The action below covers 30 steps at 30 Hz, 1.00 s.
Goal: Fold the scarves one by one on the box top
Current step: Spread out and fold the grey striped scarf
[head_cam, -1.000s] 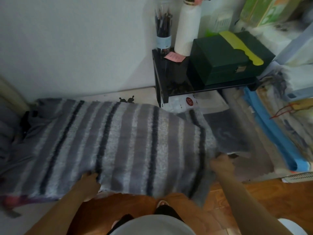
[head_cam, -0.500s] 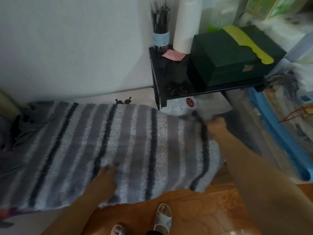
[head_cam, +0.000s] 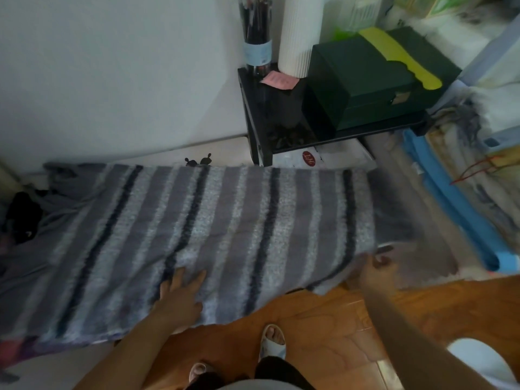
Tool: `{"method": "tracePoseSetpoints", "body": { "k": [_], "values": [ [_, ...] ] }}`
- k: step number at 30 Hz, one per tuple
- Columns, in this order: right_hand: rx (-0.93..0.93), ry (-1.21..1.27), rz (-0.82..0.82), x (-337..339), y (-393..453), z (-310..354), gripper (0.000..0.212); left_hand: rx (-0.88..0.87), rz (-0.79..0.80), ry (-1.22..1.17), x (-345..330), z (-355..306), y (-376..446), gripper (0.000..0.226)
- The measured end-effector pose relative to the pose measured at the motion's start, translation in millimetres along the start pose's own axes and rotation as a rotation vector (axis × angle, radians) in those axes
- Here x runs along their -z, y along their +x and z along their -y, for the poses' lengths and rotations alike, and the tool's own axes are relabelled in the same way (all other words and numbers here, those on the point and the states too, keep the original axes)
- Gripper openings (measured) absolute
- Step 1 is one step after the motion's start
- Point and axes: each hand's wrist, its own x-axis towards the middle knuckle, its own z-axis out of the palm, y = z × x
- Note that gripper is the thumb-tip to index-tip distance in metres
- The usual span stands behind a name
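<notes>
The striped scarf [head_cam: 225, 229] is spread out flat across the box top [head_cam: 225, 152], covering pretty much all of it. It's a fuzzy knit in bands of light grey, mid grey and thin near-black stripes running front to back, and its near edge droops over the front of the box toward the wooden floor [head_cam: 323, 327]. The weave looks soft and a bit nubby, with a few shallow wrinkles in the middle.

The left hand [head_cam: 180, 298] lies flat on the scarf near the front edge, fingers straight and spread, pressing into the fuzz and not gripping anything. The right hand [head_cam: 375, 273] is at the scarf's front right corner, just touching the edge — it's blurred, so I can't tell whether it's pinching the cloth or just resting beside it.

To the left of the stripes there's a plain grey cloth [head_cam: 59, 198] bunched up, smoother and thinner looking. Only a pale strip of the box top shows along the back edge, by the white wall.

Behind and to the right sits a glossy black stand [head_cam: 259, 136] holding a dark green box [head_cam: 365, 77] with a wavy yellow strip on its lid, a ribbed white cylinder [head_cam: 299, 38], a clear jar of pencils [head_cam: 256, 38] and a pink note [head_cam: 278, 80]. Further right is a blue-edged pile of stuff — too blurry to make out.
</notes>
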Motion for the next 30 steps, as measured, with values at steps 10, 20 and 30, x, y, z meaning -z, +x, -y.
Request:
{"method": "tracePoseSetpoints", "body": {
  "k": [10, 20, 30],
  "values": [
    [-0.189, 0.285, 0.558, -16, 27, -65, 0.067, -0.039, 0.081, 0.127, -15, 6, -3, 0.013],
    [-0.518, 0.384, 0.612, 24, -48, -89, 0.042, -0.053, 0.1, 0.145, -9, 9, 7, 0.032],
    [-0.388, 0.334, 0.479, 121, -105, -31, 0.021, -0.192, -0.25, 0.279, -54, 17, -23, 0.049]
  ]
}}
